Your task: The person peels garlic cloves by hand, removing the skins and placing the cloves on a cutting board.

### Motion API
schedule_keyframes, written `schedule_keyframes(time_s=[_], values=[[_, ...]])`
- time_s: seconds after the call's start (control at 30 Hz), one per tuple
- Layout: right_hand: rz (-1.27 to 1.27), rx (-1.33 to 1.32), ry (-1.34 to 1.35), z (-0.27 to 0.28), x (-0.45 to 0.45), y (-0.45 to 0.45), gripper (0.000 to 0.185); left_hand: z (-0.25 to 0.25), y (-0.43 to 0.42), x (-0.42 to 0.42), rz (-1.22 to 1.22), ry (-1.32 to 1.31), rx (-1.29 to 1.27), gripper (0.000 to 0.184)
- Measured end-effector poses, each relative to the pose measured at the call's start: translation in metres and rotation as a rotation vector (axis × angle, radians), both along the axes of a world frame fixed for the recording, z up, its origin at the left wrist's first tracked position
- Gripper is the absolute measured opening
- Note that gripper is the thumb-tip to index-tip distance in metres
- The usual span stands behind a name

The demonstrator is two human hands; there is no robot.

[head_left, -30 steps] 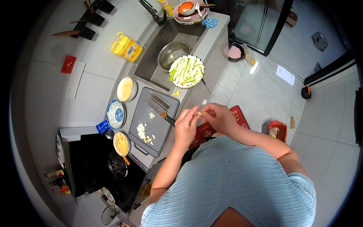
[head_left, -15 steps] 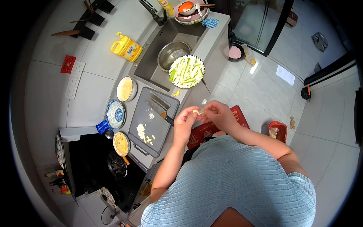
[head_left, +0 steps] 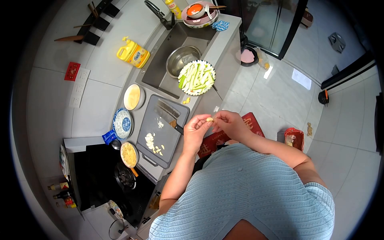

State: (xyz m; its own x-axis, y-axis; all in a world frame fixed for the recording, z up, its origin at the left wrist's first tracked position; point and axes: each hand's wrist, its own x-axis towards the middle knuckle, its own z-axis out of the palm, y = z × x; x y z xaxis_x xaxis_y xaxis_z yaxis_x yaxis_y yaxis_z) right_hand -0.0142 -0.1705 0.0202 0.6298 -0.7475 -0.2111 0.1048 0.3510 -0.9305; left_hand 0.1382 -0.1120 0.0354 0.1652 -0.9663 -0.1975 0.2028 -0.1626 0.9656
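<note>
Between my two hands, past the counter's front edge, is a small pale garlic clove (head_left: 209, 119). My left hand (head_left: 195, 131) pinches it between thumb and fingertips. The closed fingers of my right hand (head_left: 229, 125) press at the clove's other end; any bit of skin in them is too small to make out. Left of my left hand is a grey cutting board (head_left: 170, 140) with a cleaver (head_left: 168, 111) across its upper part. Sliced garlic (head_left: 149, 141) and a little chopped garlic (head_left: 160, 123) lie on the board.
A plate of cut green vegetable strips (head_left: 197, 78) overlaps the sink (head_left: 154, 76) edge, beside a metal bowl (head_left: 180, 60). More cloves (head_left: 187, 101) lie near the board's corner. Bowls (head_left: 134, 97), a blue-patterned dish (head_left: 122, 123) and a stove (head_left: 96, 176) line the left. A red bin (head_left: 295, 138) stands on the floor.
My right fingers have come in from pulling a thin, pale strip off the clove and now touch its end. The clove shows more fully. The view has shifted slightly.
</note>
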Motion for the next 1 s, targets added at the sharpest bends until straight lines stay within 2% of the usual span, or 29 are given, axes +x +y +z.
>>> schedule_keyframes(time_s=[0.4,0.63,0.7,0.77,0.9,0.97,1.0], values=[[-0.018,0.076,-0.089,0.004,-0.001,0.001,0.008,-0.001,0.0,-0.001,0.005,0.089,0.078,0.018],[-0.027,0.07,-0.132,0.0,-0.001,0.002,0.009,-0.006,0.002,-0.001,-0.025,-0.028,0.142,0.023],[-0.012,0.015,-0.058,0.003,-0.002,0.004,0.008,-0.001,0.002,-0.006,-0.006,-0.055,0.132,0.024],[-0.013,-0.003,-0.051,0.004,-0.003,0.006,0.007,0.005,0.002,-0.009,-0.033,-0.222,-0.039,0.025],[0.02,-0.082,-0.047,0.0,-0.002,0.008,0.007,0.005,0.003,-0.005,-0.095,-0.209,-0.077,0.024],[0.024,-0.066,-0.037,0.004,-0.003,0.008,0.006,-0.001,0.003,0.0,-0.061,-0.021,0.121,0.026],[0.027,-0.051,-0.027,0.006,-0.004,0.008,0.006,-0.002,0.003,0.002,-0.061,-0.021,0.122,0.026]])
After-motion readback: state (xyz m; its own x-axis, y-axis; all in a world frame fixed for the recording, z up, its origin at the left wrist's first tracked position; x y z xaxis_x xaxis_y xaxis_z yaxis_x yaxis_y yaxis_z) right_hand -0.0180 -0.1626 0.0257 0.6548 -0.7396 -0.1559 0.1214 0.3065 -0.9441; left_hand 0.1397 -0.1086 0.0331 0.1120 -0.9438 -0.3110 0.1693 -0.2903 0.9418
